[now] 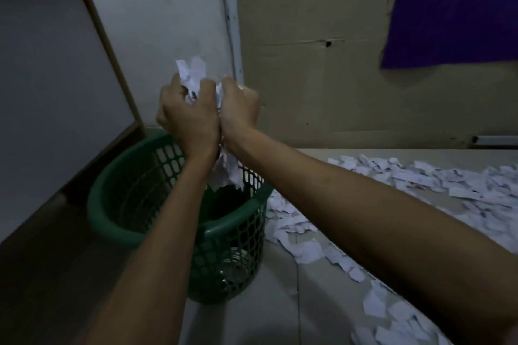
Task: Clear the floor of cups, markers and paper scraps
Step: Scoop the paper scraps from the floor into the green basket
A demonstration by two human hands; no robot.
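Left hand (pixel 187 113) and right hand (pixel 240 105): pressed side by side, fingers curled, both clenched round one wad of crumpled white paper scraps (pixel 193 75). Paper sprouting above the knuckles, squeezed between the two palms, and hanging in a ragged tail below the wrists.

Directly beneath both hands: round green plastic lattice-sided waste basket (pixel 224 246), upright on the floor, its open mouth under the hanging tail of the wad. Lower end of the tail level with the far rim; whether touching it, cannot tell. Inside, dark, with something shiny and possibly clear near the bottom, seen only through the mesh.

To the right of the right hand and below its forearm: loose white torn paper pieces (pixel 420 185), a wide litter on the pale tiled floor (pixel 252 316), from just beside the basket out to the right edge and down to the bottom edge.

To the left of the left hand: large white board with a wooden frame (pixel 56 64), tilted, with its lower corner near the basket's rim.

Beyond the hands: grey-white wall, a white vertical trim strip (pixel 231 22), then a flat brown cardboard sheet (pixel 308 64). Well up and to the right: purple cloth (pixel 454 8) hanging in front of the cardboard.
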